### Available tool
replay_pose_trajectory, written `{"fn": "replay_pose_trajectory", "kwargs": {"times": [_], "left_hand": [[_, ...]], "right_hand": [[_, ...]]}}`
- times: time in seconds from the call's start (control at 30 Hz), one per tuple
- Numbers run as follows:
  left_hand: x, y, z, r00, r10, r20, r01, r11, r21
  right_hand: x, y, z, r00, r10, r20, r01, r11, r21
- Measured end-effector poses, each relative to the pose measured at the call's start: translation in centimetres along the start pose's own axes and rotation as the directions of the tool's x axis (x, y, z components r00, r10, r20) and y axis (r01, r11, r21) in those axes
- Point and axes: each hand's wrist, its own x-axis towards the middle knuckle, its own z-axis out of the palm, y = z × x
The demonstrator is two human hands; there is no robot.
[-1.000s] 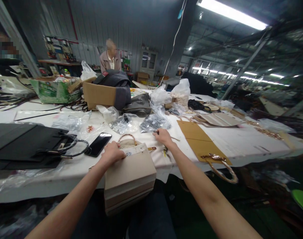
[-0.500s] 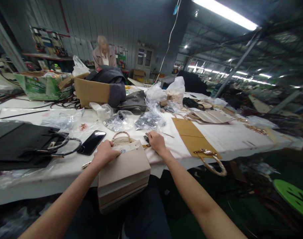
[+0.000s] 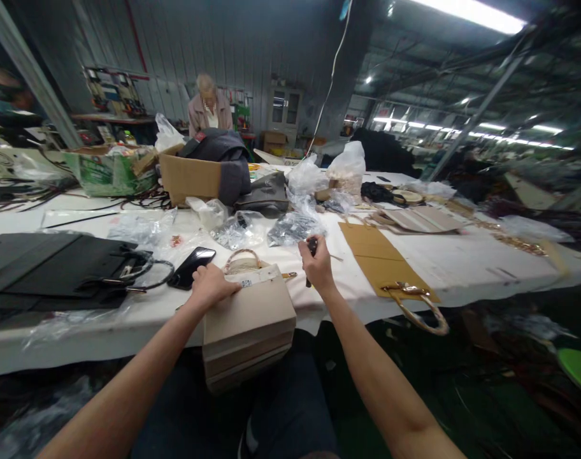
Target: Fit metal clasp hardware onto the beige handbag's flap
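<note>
A beige handbag body point(image 3: 252, 312) hangs over the table's front edge above my lap, its looped handle point(image 3: 243, 258) on the far side. My left hand point(image 3: 213, 285) grips the bag's upper left edge, thumb lying on top beside a small printed label. Just right of the bag, my right hand point(image 3: 318, 262) is closed round a short dark-handled tool point(image 3: 312, 245), held upright; its exact kind is unclear. Between that hand and the bag, a small gold metal piece point(image 3: 289, 275) sticks out from the bag's edge.
Left of me lie a black phone point(image 3: 192, 266) and black handbags point(image 3: 56, 268). A mustard panel point(image 3: 374, 255) with a handle lies to the right. Behind are plastic bags of parts point(image 3: 295, 228), a cardboard box point(image 3: 190, 182) and a green box point(image 3: 111, 172). Another person point(image 3: 209, 111) stands beyond the table.
My right hand has lifted away from the bag's edge, turning the dark tool upright and baring the gold piece. The left hand keeps its hold on the bag. The view has shifted slightly left.
</note>
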Motion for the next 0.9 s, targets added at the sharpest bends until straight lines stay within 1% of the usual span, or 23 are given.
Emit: {"fn": "replay_pose_trajectory", "kwargs": {"times": [0.03, 0.07, 0.1, 0.13, 0.2, 0.23, 0.3, 0.37, 0.43, 0.47, 0.53, 0.57, 0.63, 0.7, 0.8, 0.9], "left_hand": [[0.2, -0.1, -0.2, 1.0, 0.002, 0.029, -0.002, 1.0, 0.001], [0.4, -0.1, -0.5, 0.998, 0.008, 0.061, -0.007, 1.0, -0.01], [0.6, -0.2, -0.9, 0.995, 0.016, 0.099, -0.013, 0.999, -0.038], [0.7, -0.3, -1.3, 0.989, 0.031, 0.142, -0.02, 0.996, -0.083], [0.8, -0.5, -2.2, 0.968, 0.099, 0.229, -0.053, 0.979, -0.198], [0.8, -0.7, -2.6, 0.955, 0.143, 0.259, -0.078, 0.966, -0.245], [0.6, -1.0, -3.2, 0.934, 0.212, 0.288, -0.127, 0.95, -0.286], [0.4, -1.2, -3.7, 0.928, 0.225, 0.297, -0.141, 0.95, -0.279], [0.1, -1.2, -3.9, 0.927, 0.206, 0.314, -0.107, 0.947, -0.305], [0.0, -1.1, -4.0, 0.917, 0.197, 0.346, -0.07, 0.936, -0.345], [0.0, -1.0, -4.2, 0.876, 0.192, 0.443, 0.027, 0.897, -0.442], [0.0, -1.0, -4.3, 0.845, 0.199, 0.497, 0.076, 0.874, -0.48], [0.2, -1.0, -4.6, 0.786, 0.211, 0.581, 0.144, 0.851, -0.504], [0.6, -1.1, -4.9, 0.744, 0.226, 0.629, 0.156, 0.857, -0.492], [1.4, -1.1, -5.1, 0.682, 0.25, 0.688, 0.134, 0.881, -0.454], [2.1, -0.9, -4.9, 0.65, 0.259, 0.715, 0.139, 0.883, -0.447]], "right_hand": [[-0.7, -1.1, 0.2, 1.0, -0.025, 0.018, 0.024, 0.999, 0.035], [-1.5, -2.2, 0.6, 0.997, -0.042, 0.069, 0.039, 0.998, 0.051], [-2.3, -3.2, 1.2, 0.988, -0.049, 0.145, 0.041, 0.998, 0.057], [-3.1, -4.0, 2.0, 0.97, -0.047, 0.238, 0.036, 0.998, 0.049], [-4.5, -4.9, 3.7, 0.923, -0.027, 0.383, 0.051, 0.997, -0.05], [-5.1, -5.0, 4.6, 0.906, -0.018, 0.422, 0.08, 0.988, -0.131], [-6.0, -4.6, 6.0, 0.894, -0.013, 0.447, 0.158, 0.944, -0.288], [-6.6, -4.0, 6.7, 0.897, -0.014, 0.443, 0.199, 0.905, -0.375], [-6.8, -3.6, 6.7, 0.897, -0.006, 0.443, 0.207, 0.889, -0.407], [-6.7, -3.5, 6.6, 0.894, 0.001, 0.448, 0.207, 0.886, -0.416], [-6.6, -3.7, 6.2, 0.88, 0.008, 0.474, 0.218, 0.881, -0.42], [-6.5, -3.8, 6.1, 0.874, 0.004, 0.487, 0.229, 0.878, -0.42], [-6.3, -4.1, 5.9, 0.864, -0.005, 0.504, 0.255, 0.867, -0.427], [-6.3, -4.2, 6.0, 0.857, -0.011, 0.515, 0.279, 0.85, -0.446], [-6.1, -4.1, 6.3, 0.844, 0.001, 0.536, 0.297, 0.832, -0.469], [-6.0, -3.9, 6.4, 0.836, 0.014, 0.548, 0.298, 0.828, -0.475]]}}
